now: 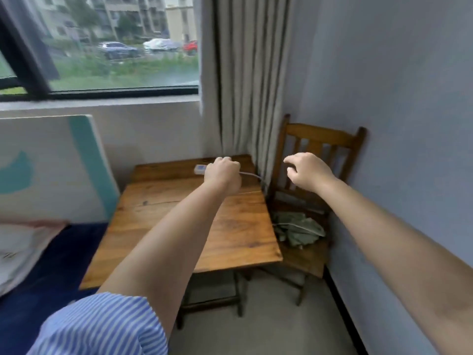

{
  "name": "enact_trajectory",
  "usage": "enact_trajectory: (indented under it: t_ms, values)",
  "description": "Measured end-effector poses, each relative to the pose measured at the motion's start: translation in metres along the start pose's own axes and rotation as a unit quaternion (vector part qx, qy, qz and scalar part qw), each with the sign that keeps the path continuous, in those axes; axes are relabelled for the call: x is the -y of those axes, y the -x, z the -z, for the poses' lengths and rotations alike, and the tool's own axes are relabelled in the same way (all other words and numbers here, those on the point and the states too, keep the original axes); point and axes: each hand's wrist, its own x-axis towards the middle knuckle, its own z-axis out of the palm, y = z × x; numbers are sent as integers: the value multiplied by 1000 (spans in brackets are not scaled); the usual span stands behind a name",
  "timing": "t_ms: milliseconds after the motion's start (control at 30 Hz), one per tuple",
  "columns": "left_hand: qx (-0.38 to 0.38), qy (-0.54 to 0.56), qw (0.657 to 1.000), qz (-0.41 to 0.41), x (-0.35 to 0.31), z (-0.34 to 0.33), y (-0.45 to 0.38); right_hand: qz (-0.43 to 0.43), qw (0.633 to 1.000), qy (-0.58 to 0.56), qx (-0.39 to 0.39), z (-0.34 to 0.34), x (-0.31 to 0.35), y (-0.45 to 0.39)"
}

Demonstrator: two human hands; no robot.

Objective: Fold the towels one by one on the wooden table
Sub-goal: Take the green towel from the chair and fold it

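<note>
We are seeing soft daylight coming through the window (122,44), lighting the room evenly; shadows are staying faint, the whole frame is looking slightly motion-blurred, and straight lines are bending toward the edges

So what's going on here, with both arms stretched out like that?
A person reaches both arms over a small wooden table. The left hand is curled in a fist near a white power strip; the right hand hangs loose, holding nothing. A crumpled green towel waits on the wooden chair, not yet folded.
</note>
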Motion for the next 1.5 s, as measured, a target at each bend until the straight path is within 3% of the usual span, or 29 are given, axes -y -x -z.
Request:
enact_trajectory:
  t_ms: [167, 533, 733, 1033, 1233, 1367, 1500]
  values:
    - [40, 1, 996, -78, -61, -42, -78, -86, 996, 3, 3, -18, -100, -24]
    - [191, -13, 963, -189, -124, -151, -276, -244, 964, -27, 100, -116, -242, -131]
    - [269, -34, 939, -210, -147, -232, -337, -254, 952, -48, 166, -196, -282, -157]
    - [381, -59, 901, -198, -175, -387, -370, -275, 922, -23, 272, -341, -336, -167]
    - [440, -73, 882, -149, -186, -478, -371, -290, 912, -5, 291, -424, -357, -162]
    - [433, -92, 881, -165, -179, -515, -373, -302, 906, -7, 298, -456, -362, -158]
    - [399, -97, 892, -188, -177, -524, -377, -311, 918, -2, 246, -463, -365, -162]
